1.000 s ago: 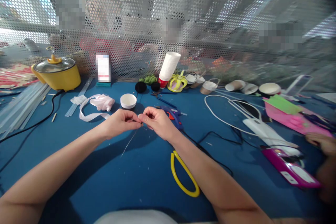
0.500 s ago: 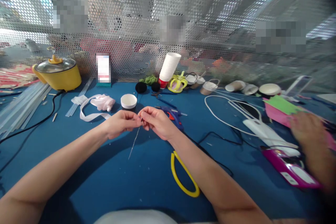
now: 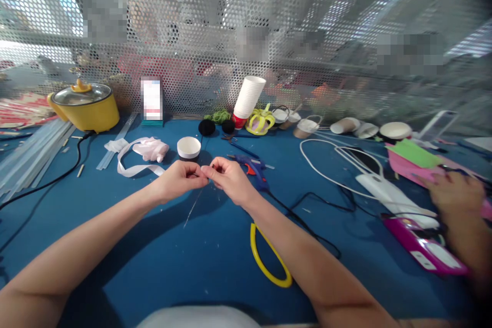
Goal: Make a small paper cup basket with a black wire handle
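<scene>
My left hand (image 3: 180, 180) and my right hand (image 3: 226, 178) meet fingertip to fingertip above the blue table. Both are closed in a pinch on a thin strand (image 3: 191, 208), which looks like thread or fine wire. Its pale tail hangs down toward me; the part between my fingers is hidden. Just beyond my left hand stands a white paper cup with a dark lower band (image 3: 188, 148). A blue hot glue gun (image 3: 258, 173) with an orange trigger lies beside my right hand. Under my right forearm is a bent yellow tube (image 3: 265, 269).
A yellow electric pot (image 3: 86, 113), a white ribbon (image 3: 148, 149) and a phone (image 3: 151, 98) lie leftward. Stacked paper cups (image 3: 249, 97) lean near black pompoms (image 3: 206, 127). Rightward are a white power strip (image 3: 392, 200), a magenta device (image 3: 423, 248) and another person's hand (image 3: 455, 192).
My right fingers have shifted slightly over the left fingertips, and the strand's tail has swung a little left. The other person's hand has moved slightly down, off the green sheet.
</scene>
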A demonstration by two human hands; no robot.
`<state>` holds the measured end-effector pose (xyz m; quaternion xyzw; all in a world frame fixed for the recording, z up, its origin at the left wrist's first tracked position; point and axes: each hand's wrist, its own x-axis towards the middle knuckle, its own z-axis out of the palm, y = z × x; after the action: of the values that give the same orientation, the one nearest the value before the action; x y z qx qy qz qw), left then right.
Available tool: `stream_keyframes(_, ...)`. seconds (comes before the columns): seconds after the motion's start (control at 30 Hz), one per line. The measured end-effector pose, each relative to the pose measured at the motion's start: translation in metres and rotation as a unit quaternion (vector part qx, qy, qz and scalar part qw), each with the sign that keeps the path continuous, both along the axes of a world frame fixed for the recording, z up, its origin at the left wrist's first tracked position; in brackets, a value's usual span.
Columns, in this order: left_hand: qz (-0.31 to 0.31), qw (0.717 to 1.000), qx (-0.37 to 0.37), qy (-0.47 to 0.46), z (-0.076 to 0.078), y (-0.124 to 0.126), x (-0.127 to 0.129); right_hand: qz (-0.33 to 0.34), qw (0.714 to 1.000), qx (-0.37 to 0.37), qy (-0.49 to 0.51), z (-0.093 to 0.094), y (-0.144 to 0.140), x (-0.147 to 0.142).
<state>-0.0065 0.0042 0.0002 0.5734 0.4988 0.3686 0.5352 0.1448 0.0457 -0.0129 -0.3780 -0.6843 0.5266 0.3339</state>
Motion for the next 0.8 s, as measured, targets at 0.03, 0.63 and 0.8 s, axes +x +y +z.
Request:
stream_keyframes(0.03,-0.004,1.000,-0.001,-0.008,0.0003,-0.0004,0.0000,0.003,1.000,-0.015,0.007,0.0000,-0.0003,-0.0005)
stream_keyframes(0.63,-0.011,0.992,-0.069,-0.104,0.0022,0.0028,-0.0005,0.047,0.998,-0.034,0.019,0.0011,0.0032,0.0016)
stream_keyframes(0.8,0.023,0.995,-0.051,-0.079,-0.0044,-0.0002,0.0042,0.016,0.998,0.017,-0.051,0.0066,0.0016,0.0019)
